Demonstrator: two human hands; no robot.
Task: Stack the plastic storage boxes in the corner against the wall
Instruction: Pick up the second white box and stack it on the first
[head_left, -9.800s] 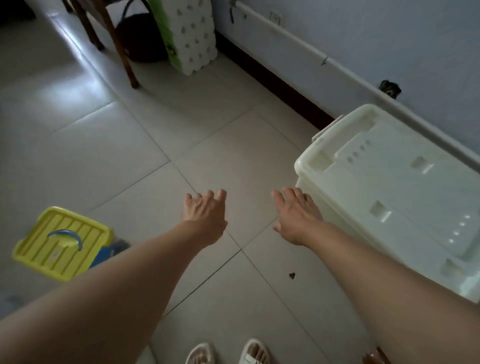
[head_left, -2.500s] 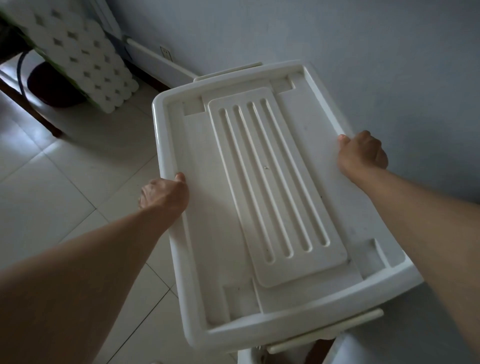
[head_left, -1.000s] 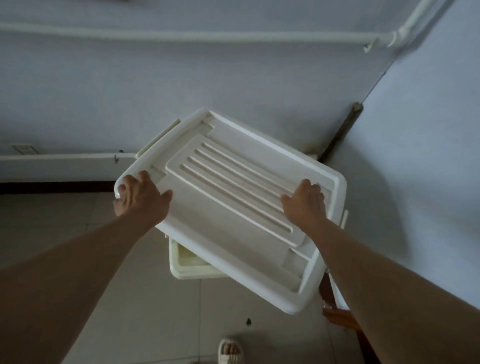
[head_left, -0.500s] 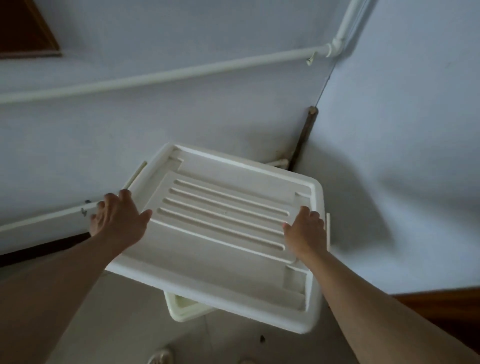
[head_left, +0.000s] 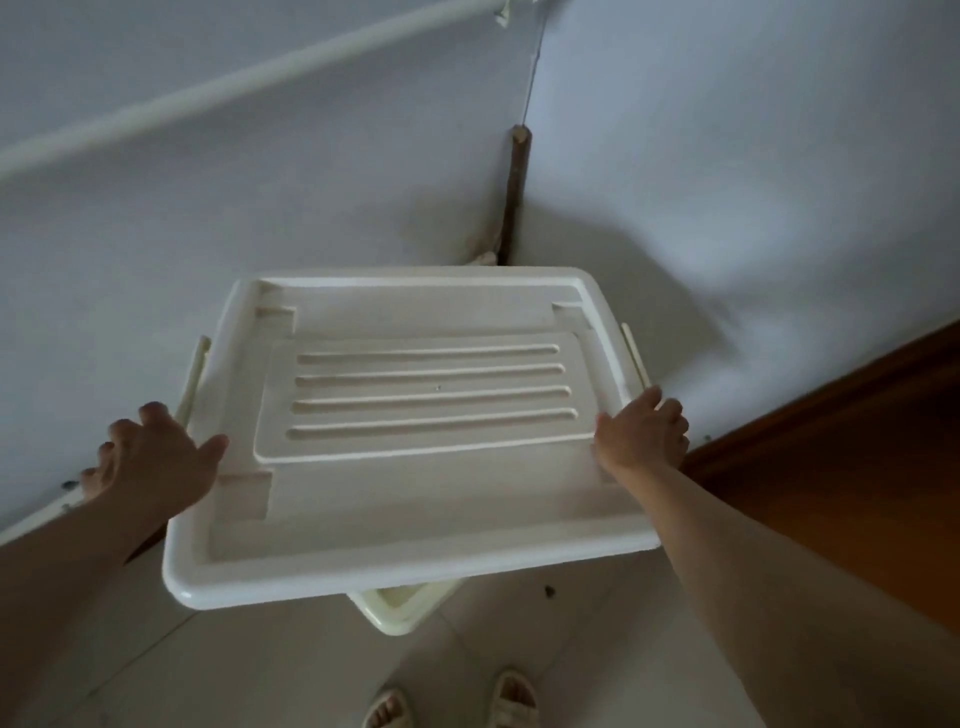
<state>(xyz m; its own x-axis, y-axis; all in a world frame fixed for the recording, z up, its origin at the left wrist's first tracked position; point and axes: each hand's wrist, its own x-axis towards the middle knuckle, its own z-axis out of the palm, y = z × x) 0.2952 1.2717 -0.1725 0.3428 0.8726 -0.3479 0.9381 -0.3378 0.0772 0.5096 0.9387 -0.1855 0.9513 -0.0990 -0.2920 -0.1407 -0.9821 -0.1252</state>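
Note:
I hold a large white plastic storage box (head_left: 415, 499) with a ribbed lid, squared up to the room corner (head_left: 514, 208). My left hand (head_left: 156, 462) grips its left edge by the side latch. My right hand (head_left: 641, 434) grips its right edge by the other latch. Below the box's front edge a corner of a cream storage box (head_left: 397, 610) sticks out; the rest of it is hidden, and I cannot tell whether the two boxes touch.
Two grey walls meet behind the box, with a white pipe (head_left: 208, 88) running along the left wall. A brown wooden panel (head_left: 852, 467) stands at the right. My sandalled feet (head_left: 452, 701) are on the tiled floor just below.
The box has turned square to the corner and moved closer to it. My hands have slid out to the box's two side edges. The view has tilted down to show my feet.

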